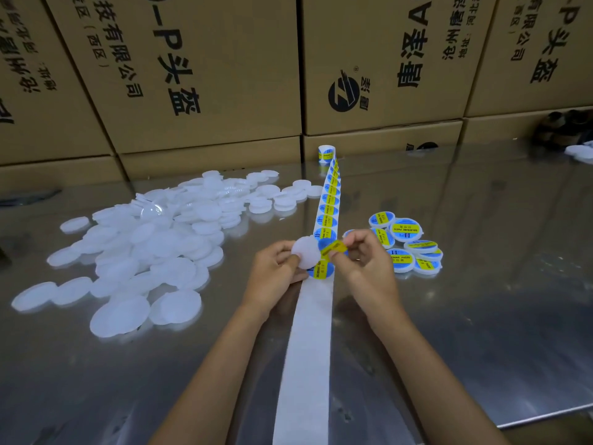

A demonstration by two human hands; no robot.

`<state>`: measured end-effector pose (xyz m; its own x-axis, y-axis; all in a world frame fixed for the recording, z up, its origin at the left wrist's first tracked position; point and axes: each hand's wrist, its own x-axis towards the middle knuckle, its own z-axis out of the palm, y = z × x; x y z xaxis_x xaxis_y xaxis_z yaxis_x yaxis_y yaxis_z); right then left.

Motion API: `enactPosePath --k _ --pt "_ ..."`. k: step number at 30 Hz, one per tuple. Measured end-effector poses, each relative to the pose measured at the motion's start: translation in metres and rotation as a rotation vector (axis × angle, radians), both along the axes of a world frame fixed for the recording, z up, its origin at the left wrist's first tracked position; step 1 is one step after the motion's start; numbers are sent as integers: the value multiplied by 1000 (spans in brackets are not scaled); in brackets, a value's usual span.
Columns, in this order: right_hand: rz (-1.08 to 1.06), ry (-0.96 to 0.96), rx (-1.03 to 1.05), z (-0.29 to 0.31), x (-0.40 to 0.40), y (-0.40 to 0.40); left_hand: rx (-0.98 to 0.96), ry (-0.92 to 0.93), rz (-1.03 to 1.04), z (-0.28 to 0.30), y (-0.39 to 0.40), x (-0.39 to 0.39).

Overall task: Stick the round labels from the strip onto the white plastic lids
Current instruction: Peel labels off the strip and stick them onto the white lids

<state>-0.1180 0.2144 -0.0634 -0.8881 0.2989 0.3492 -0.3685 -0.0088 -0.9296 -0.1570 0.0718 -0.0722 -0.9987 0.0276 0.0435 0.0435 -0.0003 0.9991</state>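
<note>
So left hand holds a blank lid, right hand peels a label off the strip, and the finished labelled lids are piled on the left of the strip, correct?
Not quite. The head view shows the labelled lids piled right of the strip; the pile on its left is blank lids. The rest holds: left hand holds a blank lid, right hand peels a label.
</note>
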Motion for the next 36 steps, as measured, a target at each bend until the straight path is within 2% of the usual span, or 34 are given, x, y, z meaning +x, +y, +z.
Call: enactPosePath --k 2,4,10,36 --pt "27 -42 -168 4 -1 7 124 -49 -36 4 -1 1" --pt "62 -67 -234 5 -1 9 228 -94 -105 9 -1 3" --pt "55 -47 -159 3 -6 4 420 -208 -247 18 8 8" --pt "-106 31 101 -14 -14 4 339 -187 -223 22 14 16"
